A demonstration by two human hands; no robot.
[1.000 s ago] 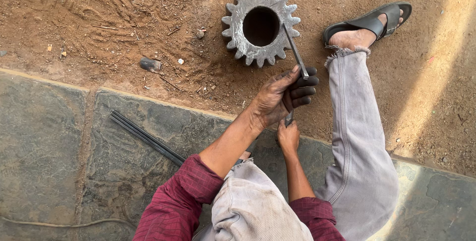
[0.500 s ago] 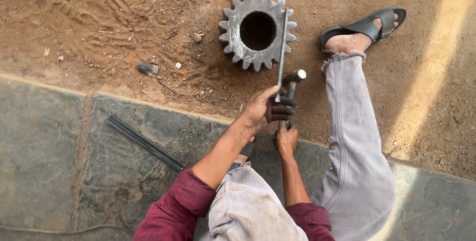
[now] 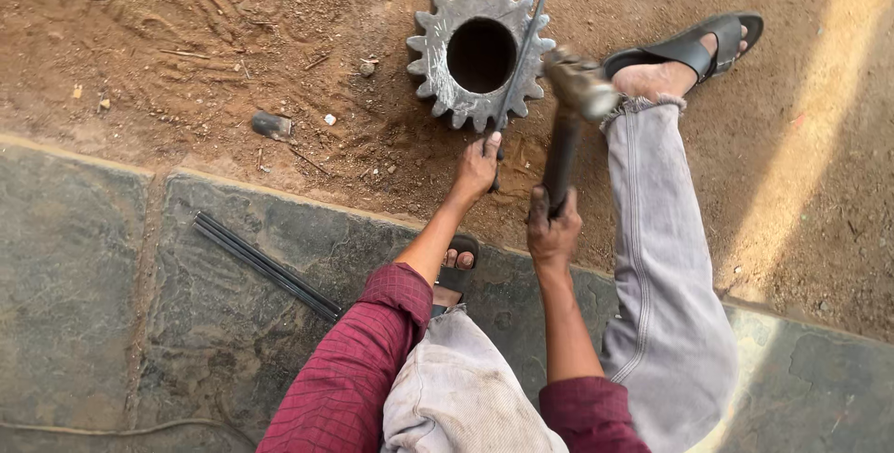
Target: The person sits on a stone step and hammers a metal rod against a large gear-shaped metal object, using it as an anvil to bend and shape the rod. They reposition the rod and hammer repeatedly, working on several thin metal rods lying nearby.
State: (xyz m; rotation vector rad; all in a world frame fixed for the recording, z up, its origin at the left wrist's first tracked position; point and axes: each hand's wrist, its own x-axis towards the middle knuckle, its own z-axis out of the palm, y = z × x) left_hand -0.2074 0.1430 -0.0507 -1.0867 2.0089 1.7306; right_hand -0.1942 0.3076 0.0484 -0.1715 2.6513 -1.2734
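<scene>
A grey toothed gear (image 3: pixel 431 54) with a round bore lies flat on the reddish dirt. My left hand (image 3: pixel 477 166) is closed around the lower end of a thin metal rod (image 3: pixel 524 41), which slants up across the gear's right rim. To the right, my right hand (image 3: pixel 552 228) grips the dark handle of a hammer (image 3: pixel 562 157). The hammer head (image 3: pixel 581 83) is raised beside the gear and looks blurred.
A bundle of thin dark rods (image 3: pixel 265 265) lies on the stone slab (image 3: pixel 84 257) at the left. A small grey lump (image 3: pixel 271 124) sits on the dirt. My sandalled right foot (image 3: pixel 691 49) rests right of the gear, and my left sandal (image 3: pixel 456 269) sits under my arm.
My hands were close together by the rod and are now apart. The left keeps the rod against the gear. The right has swung the hammer head up to the right.
</scene>
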